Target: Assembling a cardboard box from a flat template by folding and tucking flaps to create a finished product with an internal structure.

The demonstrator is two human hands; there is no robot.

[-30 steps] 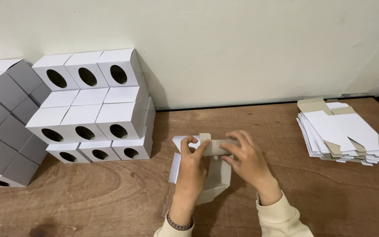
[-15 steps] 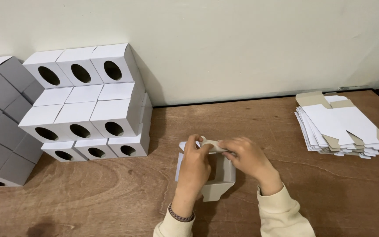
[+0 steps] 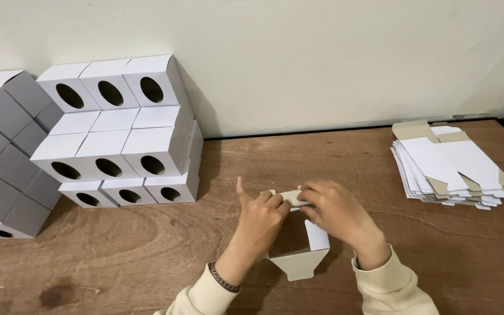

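- Far left, I see grey cartons (image 3: 7, 169) stacked against the wall, their faces turned at an angle
- Just beside them, a stack of white cube boxes with oval holes (image 3: 118, 134), three tiers high, also against the wall
- On the wooden table (image 3: 147, 256), near the middle, my left hand (image 3: 261, 219) is curled onto the top flap of a half-formed white carton (image 3: 298, 256); thumb raised, fingers bent and pressing the flap, so closed on it loosely
- The carton stands on the table between my two wrists, its open side toward me, a grey-brown bottom flap sticking out at the near edge
- My right hand (image 3: 336, 210) is touching the same top flap from the other side, fingers bent over it and pinching it against the left hand's fingers
- Far right, well apart from my hands, a pile of flat unfolded carton blanks (image 3: 453, 166) lies on the table, white with grey-brown tabs
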